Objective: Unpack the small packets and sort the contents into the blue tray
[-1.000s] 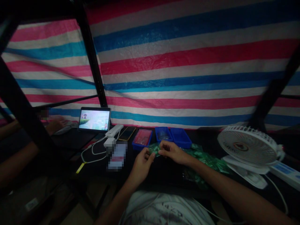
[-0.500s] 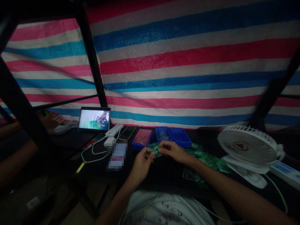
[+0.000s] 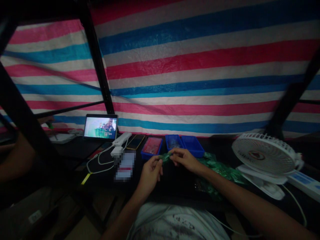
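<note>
both hands have drawn closer, and the green piece (image 3: 166, 157) now shows narrower between them, just in front of the blue trays (image 3: 192, 146). it looks thin, light and slick, probably a glossy film or foil that could flex and slip, so its edges seem the surest place to take hold. the left hand (image 3: 150, 175) is half curled, its fingertips pinching one end; the right hand (image 3: 185, 160) is nearly closed, with thumb and fingers pinching the other. a loose heap (image 3: 220, 170) of similar green pieces lies in front of the trays and to their right. left of the trays are a phone (image 3: 135, 142), a white power bank (image 3: 122, 139) and a tablet (image 3: 100, 127) showing a bright picture. a white desk fan (image 3: 263, 155) stands further right. no brand or writing can be read, and a card-like item (image 3: 125, 165) is blurred out.
</note>
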### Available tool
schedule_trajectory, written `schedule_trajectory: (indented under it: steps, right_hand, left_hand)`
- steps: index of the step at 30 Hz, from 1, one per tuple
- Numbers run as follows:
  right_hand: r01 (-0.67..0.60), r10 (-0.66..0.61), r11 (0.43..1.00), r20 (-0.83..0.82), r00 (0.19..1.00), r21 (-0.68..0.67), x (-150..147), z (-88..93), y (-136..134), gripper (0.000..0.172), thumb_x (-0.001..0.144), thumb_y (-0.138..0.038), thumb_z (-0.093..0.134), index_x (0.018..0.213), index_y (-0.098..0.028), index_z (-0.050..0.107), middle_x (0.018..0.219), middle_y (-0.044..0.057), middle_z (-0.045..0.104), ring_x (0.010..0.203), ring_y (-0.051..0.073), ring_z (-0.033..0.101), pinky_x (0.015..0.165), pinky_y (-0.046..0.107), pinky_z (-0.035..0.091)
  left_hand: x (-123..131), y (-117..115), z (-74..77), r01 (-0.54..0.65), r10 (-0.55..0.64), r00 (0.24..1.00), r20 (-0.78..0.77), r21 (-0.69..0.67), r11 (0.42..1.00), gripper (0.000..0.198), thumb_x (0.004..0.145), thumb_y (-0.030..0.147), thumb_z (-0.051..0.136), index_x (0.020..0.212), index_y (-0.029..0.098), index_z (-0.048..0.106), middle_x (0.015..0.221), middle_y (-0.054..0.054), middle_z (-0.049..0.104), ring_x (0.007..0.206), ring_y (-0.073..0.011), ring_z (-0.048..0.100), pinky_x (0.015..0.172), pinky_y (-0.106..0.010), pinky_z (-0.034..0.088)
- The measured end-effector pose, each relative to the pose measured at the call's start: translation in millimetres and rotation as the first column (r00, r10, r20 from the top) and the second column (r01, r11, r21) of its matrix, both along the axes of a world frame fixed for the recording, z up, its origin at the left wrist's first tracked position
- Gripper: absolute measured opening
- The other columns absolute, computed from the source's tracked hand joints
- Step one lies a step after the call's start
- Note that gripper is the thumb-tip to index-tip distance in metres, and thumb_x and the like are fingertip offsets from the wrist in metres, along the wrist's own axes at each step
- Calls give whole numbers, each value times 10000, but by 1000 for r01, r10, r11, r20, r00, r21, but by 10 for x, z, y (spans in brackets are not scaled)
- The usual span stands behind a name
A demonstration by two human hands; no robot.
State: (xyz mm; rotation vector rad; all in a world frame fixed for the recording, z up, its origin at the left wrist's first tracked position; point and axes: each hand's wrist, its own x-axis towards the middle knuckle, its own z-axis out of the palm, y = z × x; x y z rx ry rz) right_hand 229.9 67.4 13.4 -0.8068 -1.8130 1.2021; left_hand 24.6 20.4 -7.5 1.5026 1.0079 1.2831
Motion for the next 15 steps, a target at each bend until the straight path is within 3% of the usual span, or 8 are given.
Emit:
schedule_trajectory:
  steps: [3, 7, 10, 15]
  right_hand:
    - [-14, 15, 1000, 16, 1000, -15, 10, 11, 6, 341, 918, -480, 638, 1048, -168, 686, 780, 22, 681, 597, 129, 566, 552, 249, 442]
    - [13, -13, 1000, -14, 1000, 3, -1, 1, 24, 331, 911, -487, 640, 1034, -185, 702, 793, 11, 641, 648, 141, 594, 543, 241, 461]
    - [25, -24, 1000, -20, 1000, 7, -12, -18, 30, 332, 893, -493, 676, 1023, -189, 690, 770, -8, 608, 615, 124, 561, 535, 236, 444]
    - [11, -10, 1000, -12, 1000, 29, -16, -11, 9, 315, 860, -469, 739, 955, -179, 659, 761, -19, 579, 606, 108, 504, 527, 224, 384]
  left_hand:
    - [2, 4, -5, -3, 3, 999, 52, 4, 1000, 364, 906, 441, 611, 1104, 138, 645, 737, -10, 637, 483, -92, 533, 422, -182, 347]
    - [-1, 10, 13, -39, 39, 998, 56, -7, 999, 376, 868, 392, 651, 1156, 151, 664, 964, -93, 707, 684, -148, 648, 484, -192, 425]
    - [-1, 6, 35, -46, 46, 999, 27, -6, 999, 384, 882, 403, 645, 1184, 168, 671, 1025, -110, 723, 780, -176, 667, 541, -208, 470]
    - [1, -16, 51, -44, 44, 999, -2, 3, 999, 417, 910, 491, 611, 1161, 168, 686, 987, -105, 721, 771, -181, 655, 539, -214, 468]
